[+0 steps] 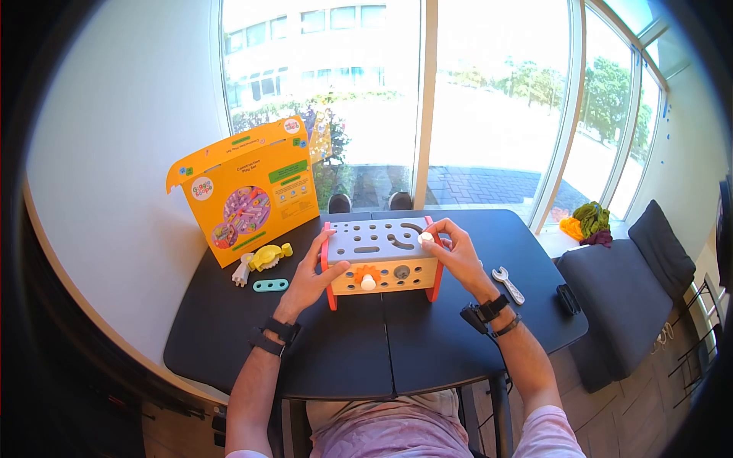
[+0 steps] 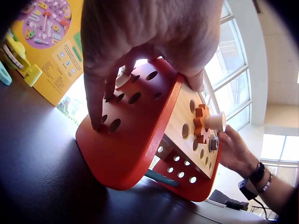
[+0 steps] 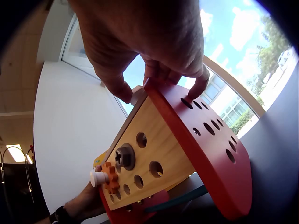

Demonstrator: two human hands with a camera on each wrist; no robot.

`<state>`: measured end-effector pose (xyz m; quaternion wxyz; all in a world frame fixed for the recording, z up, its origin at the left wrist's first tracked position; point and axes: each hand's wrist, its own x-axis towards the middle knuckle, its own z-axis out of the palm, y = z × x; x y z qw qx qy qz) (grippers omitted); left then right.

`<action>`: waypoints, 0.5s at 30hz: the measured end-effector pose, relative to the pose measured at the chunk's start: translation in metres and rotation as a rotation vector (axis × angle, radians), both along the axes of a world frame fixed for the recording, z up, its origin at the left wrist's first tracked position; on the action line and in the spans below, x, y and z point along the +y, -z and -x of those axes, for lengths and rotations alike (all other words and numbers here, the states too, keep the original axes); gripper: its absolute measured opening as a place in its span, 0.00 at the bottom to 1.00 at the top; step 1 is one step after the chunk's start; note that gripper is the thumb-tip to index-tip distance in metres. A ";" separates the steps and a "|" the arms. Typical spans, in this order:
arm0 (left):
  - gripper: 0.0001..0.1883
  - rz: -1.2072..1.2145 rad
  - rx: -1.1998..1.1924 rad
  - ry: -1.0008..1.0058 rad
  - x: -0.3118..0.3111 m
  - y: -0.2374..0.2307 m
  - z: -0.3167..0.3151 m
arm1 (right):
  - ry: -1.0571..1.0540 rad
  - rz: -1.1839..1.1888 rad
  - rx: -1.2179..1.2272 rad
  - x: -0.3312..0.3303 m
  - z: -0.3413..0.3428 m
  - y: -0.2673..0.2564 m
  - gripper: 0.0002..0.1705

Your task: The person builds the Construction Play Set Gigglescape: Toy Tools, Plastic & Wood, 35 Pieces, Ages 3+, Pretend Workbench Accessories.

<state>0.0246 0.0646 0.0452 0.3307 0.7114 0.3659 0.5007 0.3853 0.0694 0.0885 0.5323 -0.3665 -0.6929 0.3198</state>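
One white knob (image 1: 425,238) in the right hand (image 1: 458,257), one end of a toy workbench (image 1: 385,256) in the left hand (image 1: 307,279)

The toy workbench stands near the middle of the table (image 1: 328,359), grey top uppermost, wooden front towards the person. Taking it as the clock's centre, the white knob is at 2 o'clock on the top, by a curved slot; the right thumb and fingers pinch it, and whether it sits in an opening cannot be told. The left hand grips the 9 o'clock end, fingers spread over the red side panel (image 2: 117,158), thumb at the front edge.

On the front, an orange gear (image 2: 200,123) carries a white peg (image 2: 216,122), with a grey bolt (image 3: 125,157) at the gear's 3 o'clock. Farther out at 9 o'clock lie a yellow toy piece (image 1: 266,259) and a whitish piece (image 1: 242,271), a teal strip (image 1: 271,285) just towards 8. A yellow box (image 1: 282,206) stands at 10 o'clock. Between 3 and 4 o'clock lies a pale toy wrench (image 1: 508,285), with a small black object (image 1: 567,299) beyond it
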 end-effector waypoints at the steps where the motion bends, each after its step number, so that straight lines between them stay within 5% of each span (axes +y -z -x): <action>1: 0.44 -0.002 0.001 0.000 0.000 0.000 0.000 | -0.001 0.001 0.005 -0.001 0.000 0.000 0.12; 15: 0.44 0.003 -0.001 0.010 0.000 0.001 0.001 | -0.012 0.002 0.014 0.001 -0.001 0.004 0.18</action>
